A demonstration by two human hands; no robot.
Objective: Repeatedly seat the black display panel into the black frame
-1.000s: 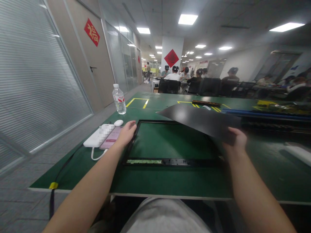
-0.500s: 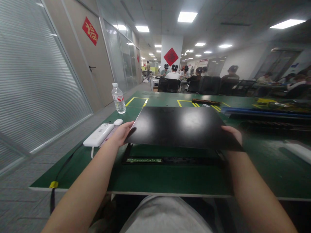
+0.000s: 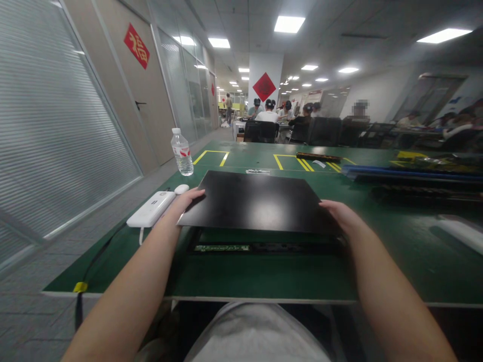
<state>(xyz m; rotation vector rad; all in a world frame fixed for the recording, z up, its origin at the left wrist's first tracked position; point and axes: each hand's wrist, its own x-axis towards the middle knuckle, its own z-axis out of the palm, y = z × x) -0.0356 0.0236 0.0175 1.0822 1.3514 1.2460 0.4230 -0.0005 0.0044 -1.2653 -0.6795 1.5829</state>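
A flat black panel (image 3: 256, 201) lies over a black rectangular frame (image 3: 264, 247) on the green table (image 3: 234, 274). Only the frame's near rail, with a green circuit strip (image 3: 222, 248), shows under the panel's raised front edge. My left hand (image 3: 186, 201) grips the panel's left edge, fingers curled over it. My right hand (image 3: 339, 215) holds the panel's right front corner, fingers laid on top.
A white power bank (image 3: 151, 209) with a cable, a white mouse-like object (image 3: 181, 189) and a water bottle (image 3: 182, 153) stand left of the panel. Long dark and blue parts (image 3: 411, 176) lie at the right. Several people sit at tables behind.
The panel came from my right hand alone at the right, was taken by both hands, and has been lowered onto the frame, its far edge now down.
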